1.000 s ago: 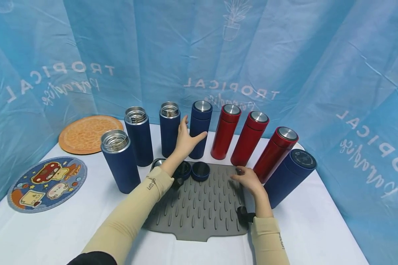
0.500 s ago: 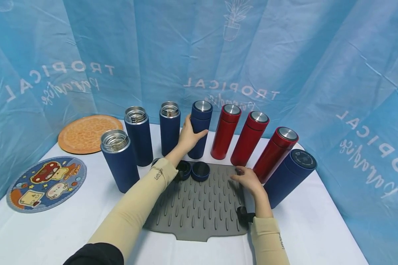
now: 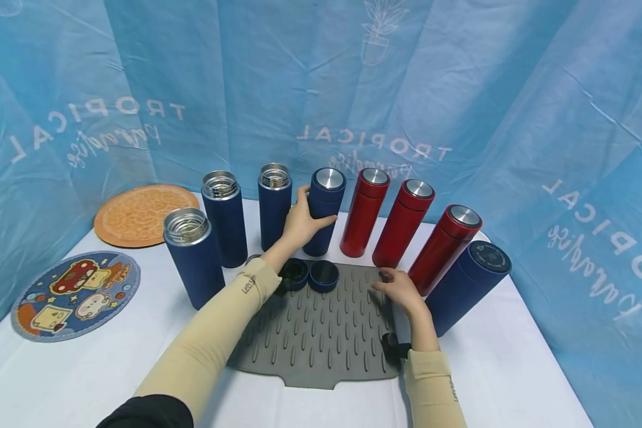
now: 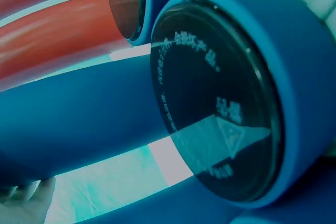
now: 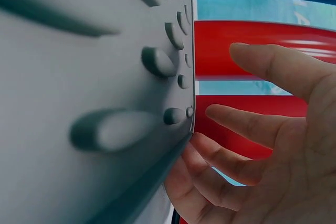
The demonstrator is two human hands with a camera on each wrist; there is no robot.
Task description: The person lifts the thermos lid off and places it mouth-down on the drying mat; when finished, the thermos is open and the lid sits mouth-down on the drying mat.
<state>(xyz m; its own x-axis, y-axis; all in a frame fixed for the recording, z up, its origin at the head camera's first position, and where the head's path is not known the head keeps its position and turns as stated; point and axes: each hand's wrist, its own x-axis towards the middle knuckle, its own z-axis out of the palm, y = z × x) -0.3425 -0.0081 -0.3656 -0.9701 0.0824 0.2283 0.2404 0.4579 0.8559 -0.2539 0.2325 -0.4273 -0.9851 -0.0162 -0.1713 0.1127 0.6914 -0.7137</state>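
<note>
In the head view my left hand (image 3: pixel 301 223) grips a capped blue thermos bottle (image 3: pixel 325 205) at the middle of the back row, thumb across its front. The bottle leans slightly toward me. In the left wrist view, fingertips (image 4: pixel 39 200) show against the blue bottle body (image 4: pixel 79 114), behind a blue lid with a dark printed face (image 4: pixel 215 98). My right hand (image 3: pixel 398 290) is at the right edge of the grey ridged mat (image 3: pixel 321 339). Its fingers are loosely bent and hold nothing; in the right wrist view some fingertips (image 5: pixel 199 140) are right at the mat's edge.
Three uncapped blue bottles (image 3: pixel 222 226) stand at the left. Three red thermos bottles (image 3: pixel 366 214) and a capped blue bottle (image 3: pixel 465 291) stand at the right. Blue lids (image 3: pixel 323 277) lie along the mat's back edge. Two round mats (image 3: pixel 77 297) lie far left; a blue curtain (image 3: pixel 267 71) hangs behind.
My left hand has come in from the left and now grips the blue thermos bottle, whose top has tipped slightly forward. My right hand has stayed in place.
</note>
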